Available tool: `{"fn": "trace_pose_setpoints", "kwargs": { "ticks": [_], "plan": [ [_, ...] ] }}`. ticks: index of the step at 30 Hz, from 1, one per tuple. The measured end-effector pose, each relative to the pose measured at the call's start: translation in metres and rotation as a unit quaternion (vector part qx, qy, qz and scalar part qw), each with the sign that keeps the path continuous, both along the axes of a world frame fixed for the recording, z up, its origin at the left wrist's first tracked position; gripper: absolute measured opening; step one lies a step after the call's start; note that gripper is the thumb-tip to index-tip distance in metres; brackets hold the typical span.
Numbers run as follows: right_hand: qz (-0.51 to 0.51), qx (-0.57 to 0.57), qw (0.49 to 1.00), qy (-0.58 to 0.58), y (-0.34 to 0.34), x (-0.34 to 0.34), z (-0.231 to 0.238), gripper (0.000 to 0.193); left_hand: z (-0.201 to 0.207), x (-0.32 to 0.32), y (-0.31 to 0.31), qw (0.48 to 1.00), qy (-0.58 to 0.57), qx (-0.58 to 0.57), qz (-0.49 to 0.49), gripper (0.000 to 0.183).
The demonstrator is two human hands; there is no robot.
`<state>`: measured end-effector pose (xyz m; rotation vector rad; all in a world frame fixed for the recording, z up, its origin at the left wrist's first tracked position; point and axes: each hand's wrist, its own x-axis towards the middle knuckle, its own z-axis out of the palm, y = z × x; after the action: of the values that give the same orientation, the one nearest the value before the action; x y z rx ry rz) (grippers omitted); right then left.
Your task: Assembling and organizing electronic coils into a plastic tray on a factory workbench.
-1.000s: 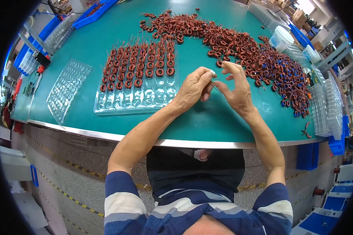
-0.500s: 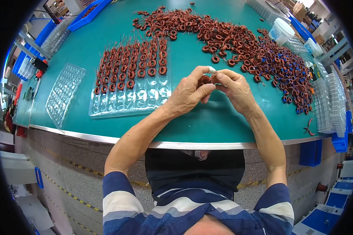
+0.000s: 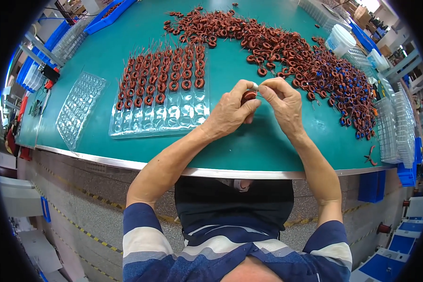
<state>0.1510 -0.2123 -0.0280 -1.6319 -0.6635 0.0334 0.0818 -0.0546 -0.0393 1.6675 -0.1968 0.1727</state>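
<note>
A copper-wound ring coil (image 3: 249,96) is pinched between the thumb and fingers of my left hand (image 3: 228,110), above the green table. One of that hand's fingertips wears a white wrap. Close against it on the right, my right hand (image 3: 284,103) has its thumb and index finger pressed together beside the coil. What lies between those fingertips is too small to make out. Left of my hands sits a clear plastic tray (image 3: 160,129). Rows of upright ring coils (image 3: 160,98) with wire leads fill its far part, and its nearer pockets are bare.
A large heap of ring coils (image 3: 268,44) spreads across the back and right; some have blue parts (image 3: 348,89). Another clear tray (image 3: 81,110) lies at left. Red-handled pliers (image 3: 371,156), a white tub (image 3: 340,40) and stacked clear trays (image 3: 387,129) stand at right.
My right fingertips have drawn slightly away from the coil and closed tighter together. The coil has turned in my left hand. The whole view has shifted slightly.
</note>
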Motion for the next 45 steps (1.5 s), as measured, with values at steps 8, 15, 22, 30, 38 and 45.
{"fn": "trace_pose_setpoints", "kwargs": {
  "ticks": [8, 15, 22, 30, 38, 45],
  "plan": [
    [-0.088, -0.067, 0.901, -0.42, 0.001, -0.005, 0.008, 0.012, 0.003, 0.003, 0.003, 0.978, 0.079, -0.18, -0.064, 0.029],
    [-0.079, -0.082, 0.936, -0.334, 0.005, -0.016, 0.015, 0.008, 0.006, 0.0, 0.002, 0.979, 0.066, -0.188, -0.042, 0.031],
    [-0.05, -0.018, 0.989, -0.136, 0.002, -0.008, 0.013, 0.012, 0.01, 0.0, -0.004, 0.963, 0.058, -0.261, -0.043, 0.034],
    [-0.053, -0.024, 0.983, -0.171, 0.009, -0.008, 0.0, 0.016, 0.009, 0.003, -0.002, 0.983, 0.058, -0.174, 0.032, 0.025],
    [0.02, 0.049, 0.998, 0.013, 0.011, -0.003, -0.01, 0.037, 0.006, 0.003, 0.003, 0.973, 0.009, -0.23, -0.022, 0.028],
    [0.151, 0.092, 0.968, 0.176, 0.007, -0.008, -0.011, 0.043, 0.008, 0.0, 0.001, 0.981, -0.017, -0.191, -0.017, 0.033]
  ]
}}
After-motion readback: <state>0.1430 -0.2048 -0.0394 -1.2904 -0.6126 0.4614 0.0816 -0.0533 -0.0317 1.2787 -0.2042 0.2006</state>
